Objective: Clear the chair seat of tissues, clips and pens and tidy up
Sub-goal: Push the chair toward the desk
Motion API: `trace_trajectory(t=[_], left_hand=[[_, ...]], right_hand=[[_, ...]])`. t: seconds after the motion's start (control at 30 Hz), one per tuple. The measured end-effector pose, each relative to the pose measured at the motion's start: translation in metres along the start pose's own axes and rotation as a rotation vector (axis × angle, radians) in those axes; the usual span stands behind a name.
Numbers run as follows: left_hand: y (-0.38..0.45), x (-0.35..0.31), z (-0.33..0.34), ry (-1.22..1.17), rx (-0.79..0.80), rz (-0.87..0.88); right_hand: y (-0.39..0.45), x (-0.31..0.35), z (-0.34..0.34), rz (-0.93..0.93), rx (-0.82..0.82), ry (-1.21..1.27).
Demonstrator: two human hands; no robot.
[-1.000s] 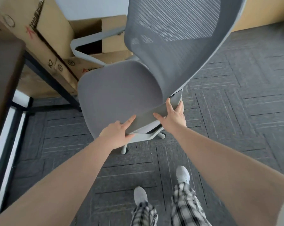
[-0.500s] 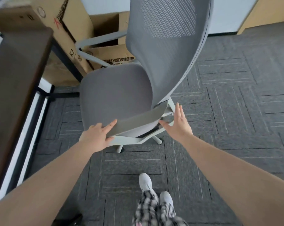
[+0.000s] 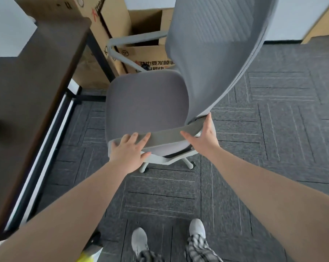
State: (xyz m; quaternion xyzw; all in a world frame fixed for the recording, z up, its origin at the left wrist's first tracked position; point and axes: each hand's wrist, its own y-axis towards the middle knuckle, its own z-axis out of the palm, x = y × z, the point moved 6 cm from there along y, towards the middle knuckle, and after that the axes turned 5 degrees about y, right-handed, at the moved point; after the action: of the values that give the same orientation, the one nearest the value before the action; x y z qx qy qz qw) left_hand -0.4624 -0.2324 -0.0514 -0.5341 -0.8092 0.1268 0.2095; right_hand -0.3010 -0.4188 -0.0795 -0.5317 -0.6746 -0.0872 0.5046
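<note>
seat (image 3: 146, 103): matt cloth | backrest (image 3: 212, 53): mesh | boxes (image 3: 146, 55): cardboard | desk (image 3: 27, 82): perhaps wood

Chair (image 3: 146, 103): one, seat just beyond the fingers (image 3: 135, 136).
Armrests: two. The near armrest (image 3: 165, 136) is under the fingers; the far armrest (image 3: 133, 37) is well beyond them.
Hands: two, left hand (image 3: 128, 150) and right hand (image 3: 203, 137).
Cardboard boxes (image 3: 110, 25): at least two, far beyond the fingers.
Shoes: two, left shoe (image 3: 139, 241) and right shoe (image 3: 197, 228), well behind the fingers.
Tabletop (image 3: 27, 91): one, left of the fingers.
</note>
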Motion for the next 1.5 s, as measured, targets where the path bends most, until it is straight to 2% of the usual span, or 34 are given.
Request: trace_trajectory(t=[0.17, 0.5, 1.07, 1.5], left_hand=[[0.005, 0.011, 0.000, 0.060, -0.106, 0.065], [-0.018, 0.075, 0.024, 0.061, -0.073, 0.164], [-0.073, 0.204, 0.080, 0.060, -0.071, 0.169], [-0.078, 0.238, 0.089, 0.074, -0.102, 0.196]], right_hand=[[-0.001, -0.007, 0.010, 0.039, -0.058, -0.090], [-0.044, 0.008, 0.078, 0.089, -0.099, -0.060], [-0.108, 0.058, 0.212, 0.070, -0.106, -0.073], [-0.123, 0.074, 0.248, 0.073, -0.151, -0.071]])
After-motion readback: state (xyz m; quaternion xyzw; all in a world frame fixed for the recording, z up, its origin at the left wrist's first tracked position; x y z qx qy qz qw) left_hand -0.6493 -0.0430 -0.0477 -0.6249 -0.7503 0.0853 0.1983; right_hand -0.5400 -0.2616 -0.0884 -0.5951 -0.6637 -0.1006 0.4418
